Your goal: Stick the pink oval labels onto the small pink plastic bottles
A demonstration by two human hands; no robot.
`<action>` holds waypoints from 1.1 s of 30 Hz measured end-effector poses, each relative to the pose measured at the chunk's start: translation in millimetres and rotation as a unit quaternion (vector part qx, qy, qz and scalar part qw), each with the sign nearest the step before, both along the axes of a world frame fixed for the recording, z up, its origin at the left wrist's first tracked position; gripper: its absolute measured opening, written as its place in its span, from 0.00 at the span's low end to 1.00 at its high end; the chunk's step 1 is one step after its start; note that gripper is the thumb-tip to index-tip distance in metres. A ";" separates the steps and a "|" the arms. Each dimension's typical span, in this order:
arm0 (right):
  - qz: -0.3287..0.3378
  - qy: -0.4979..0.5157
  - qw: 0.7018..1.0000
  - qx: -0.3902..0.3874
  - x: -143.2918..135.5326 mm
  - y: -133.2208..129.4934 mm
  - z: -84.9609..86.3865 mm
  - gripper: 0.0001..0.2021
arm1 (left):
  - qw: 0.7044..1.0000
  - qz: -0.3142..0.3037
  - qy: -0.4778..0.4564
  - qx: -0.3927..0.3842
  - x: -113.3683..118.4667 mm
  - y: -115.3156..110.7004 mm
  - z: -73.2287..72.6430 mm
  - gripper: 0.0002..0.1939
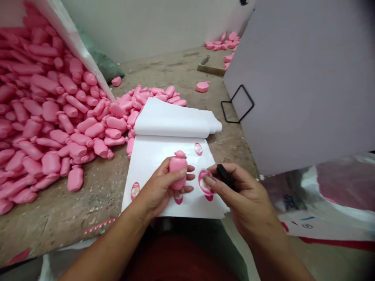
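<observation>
- soft, fairly even indoor light, rather dim; its source cannot be told
- brightest near the centre, on the white sheets
- deep shadow at six o'clock, under the sheets' lower edge
- pale glare on the plastic at four o'clock
- pink bottles at ten o'clock smeared and stretched
- oval label at five o'clock: print too soft to read
- dark corner at two o'clock

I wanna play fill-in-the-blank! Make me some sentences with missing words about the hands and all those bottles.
1. The left hand holds a bottle whose color is ____.
2. The right hand pinches a label shaped like an ____.
3. The paper beneath the hands is mostly ____.
4. The biggest pile of bottles lies on the person's ____ side.

Missing words: pink; oval; white; left.
</observation>
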State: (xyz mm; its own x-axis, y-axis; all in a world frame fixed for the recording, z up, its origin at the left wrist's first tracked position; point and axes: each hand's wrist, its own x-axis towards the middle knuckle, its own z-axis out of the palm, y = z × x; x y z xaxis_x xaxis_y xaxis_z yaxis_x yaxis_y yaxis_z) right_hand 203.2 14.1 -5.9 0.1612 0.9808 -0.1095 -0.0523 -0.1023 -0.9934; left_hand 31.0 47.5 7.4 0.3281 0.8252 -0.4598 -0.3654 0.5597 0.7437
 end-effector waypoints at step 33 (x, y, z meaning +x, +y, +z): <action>-0.018 -0.006 1.000 0.017 -52.6 -5.0 10.7 0.13 | 0.991 0.109 -0.064 0.044 4.2 -38.6 -7.3 0.22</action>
